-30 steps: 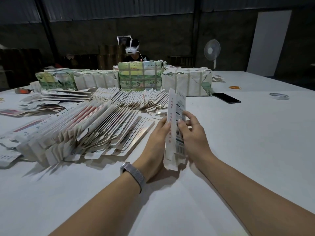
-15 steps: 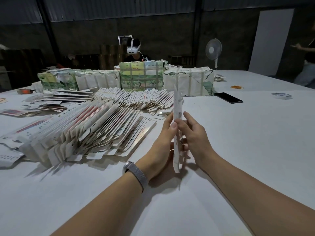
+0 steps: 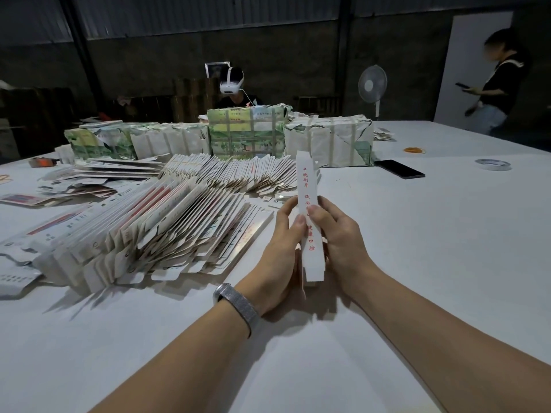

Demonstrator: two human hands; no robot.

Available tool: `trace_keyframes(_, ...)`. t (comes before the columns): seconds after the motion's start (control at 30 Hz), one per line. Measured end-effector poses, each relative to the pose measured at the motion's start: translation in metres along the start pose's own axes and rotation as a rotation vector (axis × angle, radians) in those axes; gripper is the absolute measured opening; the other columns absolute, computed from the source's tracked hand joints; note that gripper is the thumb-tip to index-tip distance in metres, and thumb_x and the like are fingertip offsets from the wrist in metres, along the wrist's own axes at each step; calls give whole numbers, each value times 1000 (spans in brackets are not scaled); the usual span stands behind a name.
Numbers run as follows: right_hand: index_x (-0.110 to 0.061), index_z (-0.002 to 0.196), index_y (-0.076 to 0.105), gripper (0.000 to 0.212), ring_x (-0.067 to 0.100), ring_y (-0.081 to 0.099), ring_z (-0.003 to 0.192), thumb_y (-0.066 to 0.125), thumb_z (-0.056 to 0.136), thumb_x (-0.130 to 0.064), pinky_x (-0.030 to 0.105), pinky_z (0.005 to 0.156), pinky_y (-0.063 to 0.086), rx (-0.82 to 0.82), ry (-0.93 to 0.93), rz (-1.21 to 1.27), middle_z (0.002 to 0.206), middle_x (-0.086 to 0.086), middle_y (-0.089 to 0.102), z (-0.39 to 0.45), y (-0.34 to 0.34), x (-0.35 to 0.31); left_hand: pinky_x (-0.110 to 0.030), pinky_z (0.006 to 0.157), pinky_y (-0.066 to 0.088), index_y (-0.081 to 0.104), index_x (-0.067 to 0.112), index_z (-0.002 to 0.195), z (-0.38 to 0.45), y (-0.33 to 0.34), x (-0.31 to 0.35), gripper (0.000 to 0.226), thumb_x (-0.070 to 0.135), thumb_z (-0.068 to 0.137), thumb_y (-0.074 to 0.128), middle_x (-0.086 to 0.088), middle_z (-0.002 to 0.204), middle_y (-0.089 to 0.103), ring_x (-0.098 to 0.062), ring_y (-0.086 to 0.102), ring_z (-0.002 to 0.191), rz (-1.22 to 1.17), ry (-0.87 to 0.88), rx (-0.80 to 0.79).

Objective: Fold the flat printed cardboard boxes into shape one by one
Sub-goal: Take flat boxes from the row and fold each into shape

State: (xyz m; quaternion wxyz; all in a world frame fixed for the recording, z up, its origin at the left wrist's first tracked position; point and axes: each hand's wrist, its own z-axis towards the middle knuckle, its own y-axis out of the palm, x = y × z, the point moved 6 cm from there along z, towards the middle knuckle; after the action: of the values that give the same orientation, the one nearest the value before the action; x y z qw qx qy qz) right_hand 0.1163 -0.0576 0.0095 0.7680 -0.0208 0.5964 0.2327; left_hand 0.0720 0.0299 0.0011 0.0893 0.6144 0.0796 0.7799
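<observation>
Both the left hand [image 3: 281, 248] and right hand [image 3: 343, 242] pinched the light, creasable toothpaste carton [image 3: 308, 216] by its long edges.

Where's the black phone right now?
In the head view the black phone lies flat on the white table, right of centre, just beside the right end of the wrapped bundle and left of the tape roll.

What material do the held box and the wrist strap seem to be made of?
Box: thin matte white cardboard with red print; creased folds and cut flaps show. Strap: probably woven metal mesh, grey with a fine glinting texture, though fabric is possible.
</observation>
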Motion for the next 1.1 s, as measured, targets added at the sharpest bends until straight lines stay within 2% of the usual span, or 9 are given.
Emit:
trace_keyframes(0.07,-23,123,66,42,22,71,88,59,84,-36,38,76,61,-19,11,30,101,5,73,0,1,0,-32,75,60,45,50,131,-1,0,1,34,39,100,56,0,104,77,-17,75,92,25,13,12)
trace_keyframes(0.2,-17,118,67,26,27,73,88,49,102,-25,35,71,60,-50,78,73,103,15,73,-3,3,2,-26,69,59,35,43,138,-2,-7,4,70,41,79,72,-4,103,76,-18,76,88,29,30,77)
trace_keyframes(0.37,-20,119,71,33,27,73,100,43,104,-29,39,80,61,-51,99,61,111,13,74,-4,4,5,-30,77,61,40,25,140,-4,-9,8,64,23,88,76,-8,112,70,-20,74,95,91,66,152)
trace_keyframes(0.47,-33,111,74,34,18,74,94,48,92,-45,29,71,60,-35,81,-32,102,1,77,-5,5,4,-26,75,60,32,37,140,-6,-9,11,72,19,88,78,-8,111,70,-17,74,95,168,119,161)
trace_keyframes(0.63,-25,113,71,23,21,76,90,56,101,-36,26,67,58,-3,55,-9,102,3,77,-4,2,3,-13,64,54,30,47,129,-7,-6,12,65,11,93,71,8,89,75,-3,74,81,277,180,125)
trace_keyframes(0.73,-22,107,75,25,30,75,93,55,101,-35,40,76,61,34,92,12,104,12,76,-3,-3,6,-19,66,56,27,33,142,-5,-8,10,57,16,101,61,6,90,75,-8,74,79,226,118,102)
trace_keyframes(0.83,-26,100,76,23,37,74,90,55,100,-37,50,83,60,43,105,-16,100,14,76,-3,-6,5,-17,58,54,36,38,132,-4,-14,9,30,33,106,48,9,75,76,-6,72,66,197,77,132)
trace_keyframes(1.0,-28,99,76,19,38,74,87,61,95,-38,47,77,62,6,132,-7,97,13,76,-4,-4,7,-18,57,55,39,45,119,-2,-17,6,22,50,99,46,9,76,76,-9,73,65,230,75,171)
trace_keyframes(1.1,-23,101,76,29,36,75,83,64,85,-44,40,70,62,-22,132,-14,94,12,76,-4,-4,8,-19,59,56,46,29,124,-2,-19,4,28,48,103,45,8,76,75,-10,74,67,234,48,189)
